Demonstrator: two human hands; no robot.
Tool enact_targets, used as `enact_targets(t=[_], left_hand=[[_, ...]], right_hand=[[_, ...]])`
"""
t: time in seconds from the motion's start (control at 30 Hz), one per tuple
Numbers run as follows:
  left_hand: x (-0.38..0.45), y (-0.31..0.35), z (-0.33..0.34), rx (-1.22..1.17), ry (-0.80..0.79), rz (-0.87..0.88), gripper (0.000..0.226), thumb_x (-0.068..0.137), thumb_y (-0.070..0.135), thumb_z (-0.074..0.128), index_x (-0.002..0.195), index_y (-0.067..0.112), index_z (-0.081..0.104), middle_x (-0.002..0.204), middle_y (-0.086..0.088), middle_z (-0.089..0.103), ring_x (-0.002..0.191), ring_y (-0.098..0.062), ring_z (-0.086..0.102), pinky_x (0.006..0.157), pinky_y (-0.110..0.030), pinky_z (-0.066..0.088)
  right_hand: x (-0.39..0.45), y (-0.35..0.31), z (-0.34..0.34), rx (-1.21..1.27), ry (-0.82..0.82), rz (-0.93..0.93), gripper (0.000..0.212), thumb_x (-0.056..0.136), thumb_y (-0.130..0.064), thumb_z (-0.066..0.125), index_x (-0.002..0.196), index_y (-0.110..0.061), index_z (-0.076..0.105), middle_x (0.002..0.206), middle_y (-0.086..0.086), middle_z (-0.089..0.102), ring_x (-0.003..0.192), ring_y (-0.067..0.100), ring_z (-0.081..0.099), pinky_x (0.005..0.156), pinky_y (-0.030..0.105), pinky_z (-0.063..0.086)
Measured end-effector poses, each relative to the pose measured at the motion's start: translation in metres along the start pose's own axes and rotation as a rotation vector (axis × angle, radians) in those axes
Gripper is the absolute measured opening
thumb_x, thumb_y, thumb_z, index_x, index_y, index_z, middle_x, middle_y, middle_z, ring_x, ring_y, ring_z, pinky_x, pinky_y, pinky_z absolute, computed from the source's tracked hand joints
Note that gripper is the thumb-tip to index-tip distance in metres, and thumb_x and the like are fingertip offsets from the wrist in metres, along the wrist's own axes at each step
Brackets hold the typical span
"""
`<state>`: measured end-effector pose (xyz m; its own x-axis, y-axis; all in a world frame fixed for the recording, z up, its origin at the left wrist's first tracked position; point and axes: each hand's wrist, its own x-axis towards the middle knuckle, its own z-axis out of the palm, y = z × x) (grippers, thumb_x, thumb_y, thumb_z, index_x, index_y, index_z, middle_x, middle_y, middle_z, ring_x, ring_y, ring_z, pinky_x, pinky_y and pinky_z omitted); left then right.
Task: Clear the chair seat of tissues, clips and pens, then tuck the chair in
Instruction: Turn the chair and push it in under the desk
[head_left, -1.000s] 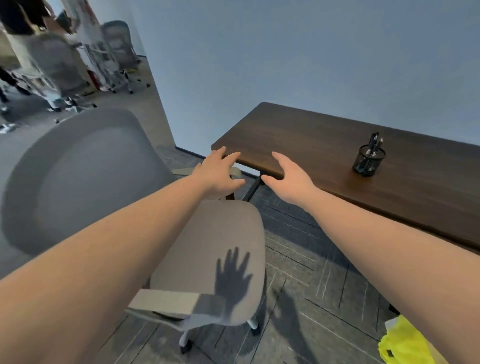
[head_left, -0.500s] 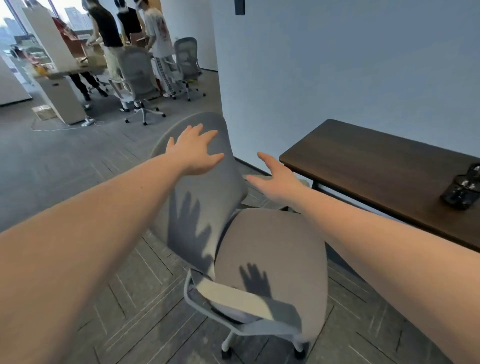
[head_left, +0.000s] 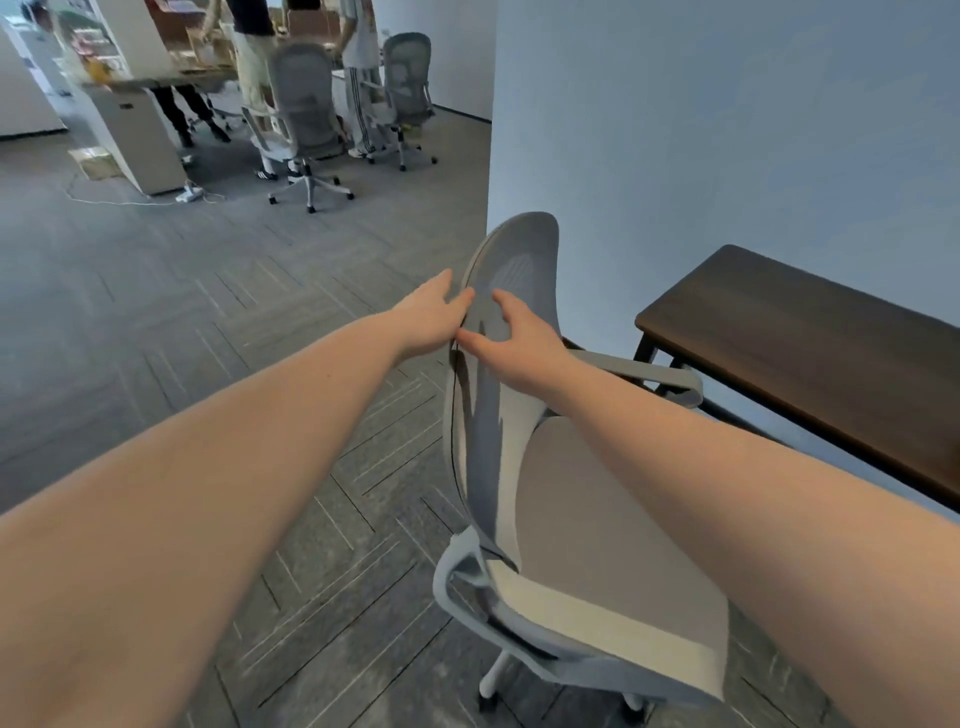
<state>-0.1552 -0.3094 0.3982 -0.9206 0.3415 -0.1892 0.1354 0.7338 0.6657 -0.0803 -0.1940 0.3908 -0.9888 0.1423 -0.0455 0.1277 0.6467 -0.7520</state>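
Note:
The grey office chair stands beside the dark wooden desk (head_left: 810, 353), its mesh backrest (head_left: 511, 260) seen almost edge-on. Its seat (head_left: 597, 514) is bare; no tissues, clips or pens show on it. My left hand (head_left: 431, 317) curls its fingers around the backrest's rear edge near the top. My right hand (head_left: 519, 338) lies on the front of the mesh with fingers spread, thumb pointing at the same edge. One grey armrest (head_left: 654, 371) reaches toward the desk; the other (head_left: 597, 623) is nearest me.
A pale wall corner (head_left: 493, 156) rises just behind the chair. Far left, two more office chairs (head_left: 306, 114), standing people (head_left: 358, 62), a white cabinet (head_left: 137, 140) and a cable with a power strip (head_left: 192, 195) sit on the grey carpet.
The view swung left and the chair turned, so its backrest now shows edge-on. Both hands moved from hovering over the chair onto the top of the backrest; the pen holder left the view.

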Motion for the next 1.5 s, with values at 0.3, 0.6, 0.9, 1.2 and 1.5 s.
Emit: enact_targets(t=[0.3,0.6,0.9,1.2,1.5], left_hand=[[-0.007,0.004,0.01,-0.542,-0.148,-0.089,0.024,0.094,0.035,0.046,0.101,0.023,0.066,0.103,0.004,0.063,0.098,-0.017,0.056,0.079,-0.033,0.044],[-0.048,0.026,0.032,-0.474,-0.168,-0.067,0.034,0.101,0.028,0.04,0.134,0.03,0.049,0.116,0.014,0.059,0.095,-0.008,0.058,0.08,-0.027,0.052],[-0.062,0.059,0.076,-0.087,-0.057,0.161,0.047,0.095,0.017,0.053,0.14,0.024,0.043,0.14,-0.001,0.053,0.128,-0.016,0.048,0.097,-0.029,0.041],[-0.02,0.096,0.104,0.764,0.05,0.443,0.095,0.075,0.057,0.068,0.15,0.024,0.021,0.16,-0.007,0.015,0.148,-0.028,0.01,0.119,-0.048,0.021],[-0.008,0.115,0.128,0.784,0.05,0.826,0.082,0.051,0.077,0.057,0.085,0.003,0.054,0.084,-0.013,0.056,0.084,-0.03,0.051,0.086,-0.045,0.039]], right_hand=[[0.001,0.003,0.014,0.062,-0.043,-0.037,0.066,0.08,-0.029,0.073,0.135,-0.013,0.039,0.123,0.0,0.059,0.111,0.017,0.057,0.09,0.03,0.045],[-0.02,0.034,-0.005,0.001,-0.057,-0.014,0.047,0.076,-0.031,0.067,0.115,-0.009,0.051,0.112,0.007,0.062,0.099,0.024,0.059,0.079,0.035,0.05],[-0.08,0.09,-0.077,-0.057,-0.102,0.06,0.035,0.081,-0.015,0.061,0.115,-0.013,0.055,0.089,0.0,0.057,0.079,0.018,0.056,0.06,0.025,0.043],[-0.128,0.139,-0.128,-0.201,-0.103,0.078,0.048,0.076,-0.018,0.063,0.123,-0.021,0.052,0.106,-0.001,0.062,0.095,0.023,0.059,0.082,0.037,0.053],[-0.147,0.164,-0.14,-0.313,-0.008,0.119,0.024,0.076,-0.023,0.063,0.07,-0.017,0.041,0.069,-0.004,0.043,0.063,0.016,0.042,0.051,0.028,0.03]])
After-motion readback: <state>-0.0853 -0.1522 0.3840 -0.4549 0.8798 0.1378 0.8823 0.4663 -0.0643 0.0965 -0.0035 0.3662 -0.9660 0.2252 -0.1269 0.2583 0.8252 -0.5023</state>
